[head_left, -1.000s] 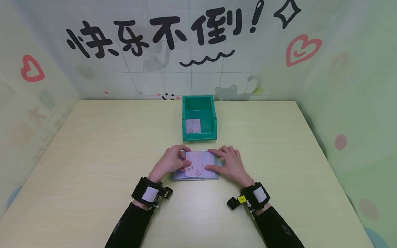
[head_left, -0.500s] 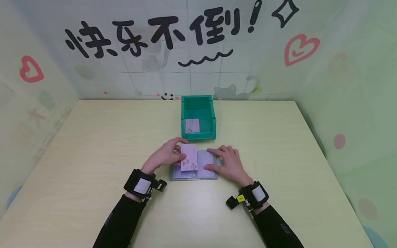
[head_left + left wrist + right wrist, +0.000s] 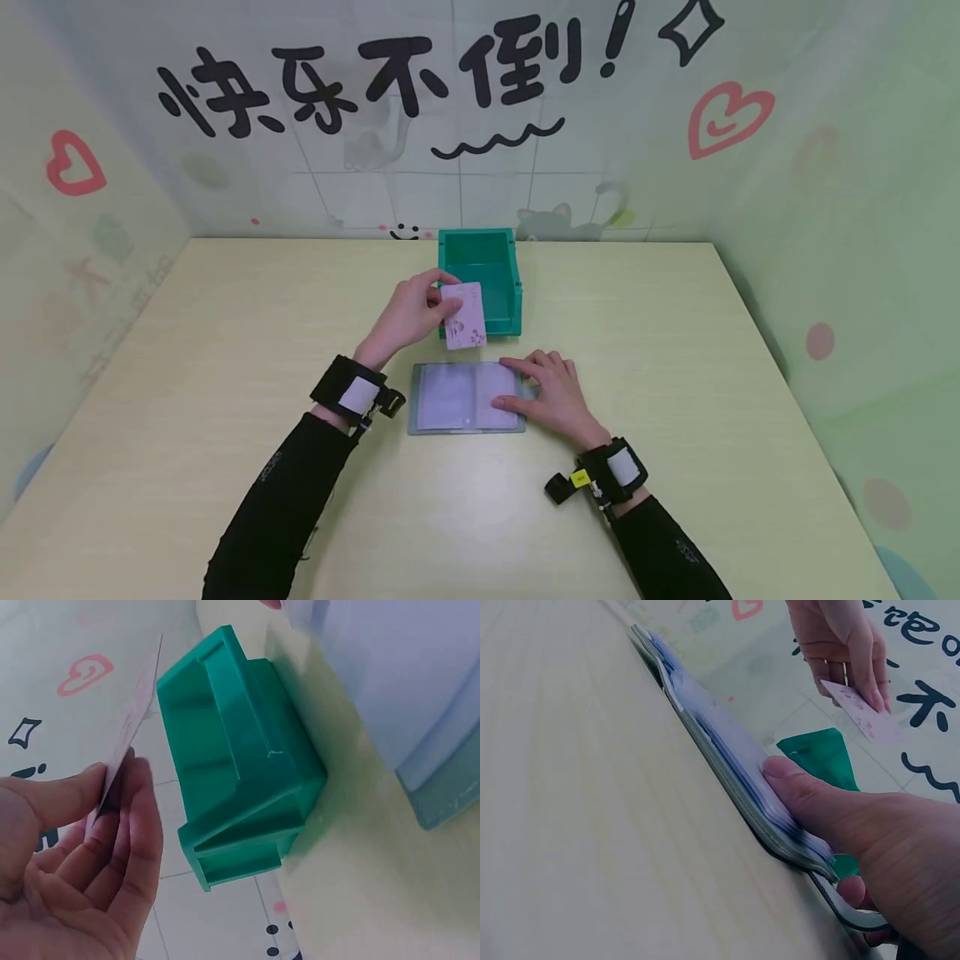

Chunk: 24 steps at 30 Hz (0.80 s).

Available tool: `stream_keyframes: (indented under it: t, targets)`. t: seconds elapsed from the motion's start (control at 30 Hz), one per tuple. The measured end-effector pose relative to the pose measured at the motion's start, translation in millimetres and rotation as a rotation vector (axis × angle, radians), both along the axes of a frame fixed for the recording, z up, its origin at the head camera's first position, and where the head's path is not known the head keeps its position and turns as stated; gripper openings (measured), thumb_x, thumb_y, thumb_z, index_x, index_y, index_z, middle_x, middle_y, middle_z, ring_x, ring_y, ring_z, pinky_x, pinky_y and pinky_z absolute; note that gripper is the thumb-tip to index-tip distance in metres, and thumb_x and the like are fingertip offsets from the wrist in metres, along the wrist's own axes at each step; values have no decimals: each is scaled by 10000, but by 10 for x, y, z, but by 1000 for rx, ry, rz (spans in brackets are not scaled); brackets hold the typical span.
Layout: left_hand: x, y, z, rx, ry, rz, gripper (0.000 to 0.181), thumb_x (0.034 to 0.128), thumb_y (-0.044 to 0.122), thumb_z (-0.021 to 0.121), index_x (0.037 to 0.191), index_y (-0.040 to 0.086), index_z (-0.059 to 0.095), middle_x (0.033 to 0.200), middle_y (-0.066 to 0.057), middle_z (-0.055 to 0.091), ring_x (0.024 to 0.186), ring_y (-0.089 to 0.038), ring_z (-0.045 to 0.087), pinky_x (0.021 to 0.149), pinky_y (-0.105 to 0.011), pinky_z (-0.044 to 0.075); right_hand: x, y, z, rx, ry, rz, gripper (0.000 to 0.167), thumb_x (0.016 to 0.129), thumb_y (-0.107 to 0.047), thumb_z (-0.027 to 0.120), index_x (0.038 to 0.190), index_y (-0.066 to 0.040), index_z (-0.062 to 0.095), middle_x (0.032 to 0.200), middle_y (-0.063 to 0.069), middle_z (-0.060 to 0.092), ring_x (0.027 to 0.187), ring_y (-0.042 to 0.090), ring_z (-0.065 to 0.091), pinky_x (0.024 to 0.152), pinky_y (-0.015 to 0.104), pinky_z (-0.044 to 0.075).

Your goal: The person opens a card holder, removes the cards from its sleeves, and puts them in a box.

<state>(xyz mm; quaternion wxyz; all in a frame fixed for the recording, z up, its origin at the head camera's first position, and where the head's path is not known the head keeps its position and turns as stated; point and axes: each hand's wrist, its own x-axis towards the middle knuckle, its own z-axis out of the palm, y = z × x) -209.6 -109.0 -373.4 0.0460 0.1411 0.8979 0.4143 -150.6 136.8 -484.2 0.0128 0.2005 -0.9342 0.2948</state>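
In the head view my left hand point(image 3: 412, 312) pinches a small pink printed card point(image 3: 467, 321) between thumb and fingers, over the near left part of a green plastic bin point(image 3: 501, 283). The left wrist view shows this card point(image 3: 133, 712) nearly edge-on, beside the bin's opening. An open card holder point(image 3: 446, 398) with pale lilac sleeves lies on the table in front of the bin. My right hand point(image 3: 555, 400) grips its right side; in the right wrist view the thumb point(image 3: 799, 784) presses on the stacked sleeves and fingers sit by the cover's edge.
A pale wooden table point(image 3: 225, 333) carries the bin and card holder. Behind it hangs a printed backdrop point(image 3: 360, 192) with large black characters, and similar panels close both sides. The held card hides part of the bin's inside.
My left hand has lifted the pink card off the card holder and carried it forward to the bin. The left sleeves are now uncovered. My right hand has stayed in place.
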Motion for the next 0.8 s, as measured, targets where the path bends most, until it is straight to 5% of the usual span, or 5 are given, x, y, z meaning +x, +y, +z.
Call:
stream_keyframes:
  t: [0.2,0.57,0.7,0.8]
  targets:
    - [-265,31,30,-35,125,29,300,997,185,632,1242,11,640,834,-142,635,733,-234,543,615,-285,348,7,0,24,-6,-4,-1,625,792,-469,820,1340,-217,658,1035,62,602,1039,243,458,875,408,296]
    - [-570,115,78,-180,151,48,260,1001,166,618,1228,49,664,963,-141,654,806,-253,546,675,-301,368,10,0,31,-6,-8,-2,622,791,-473,819,1335,-216,661,1025,62,598,1021,244,459,864,394,286]
    - [-632,155,49,-259,133,47,264,1013,171,592,1249,68,653,1031,-141,685,922,-284,571,915,-412,410,11,0,25,-10,-3,-4,619,787,-471,823,1330,-218,665,1025,59,603,1013,243,458,858,391,285]
    - [-662,192,21,-331,124,41,272,1022,181,573,1258,68,643,1098,-154,694,1075,-326,554,1105,-511,309,11,-2,18,-12,-1,-7,617,784,-470,825,1326,-223,667,1024,60,602,1013,243,458,860,391,283]
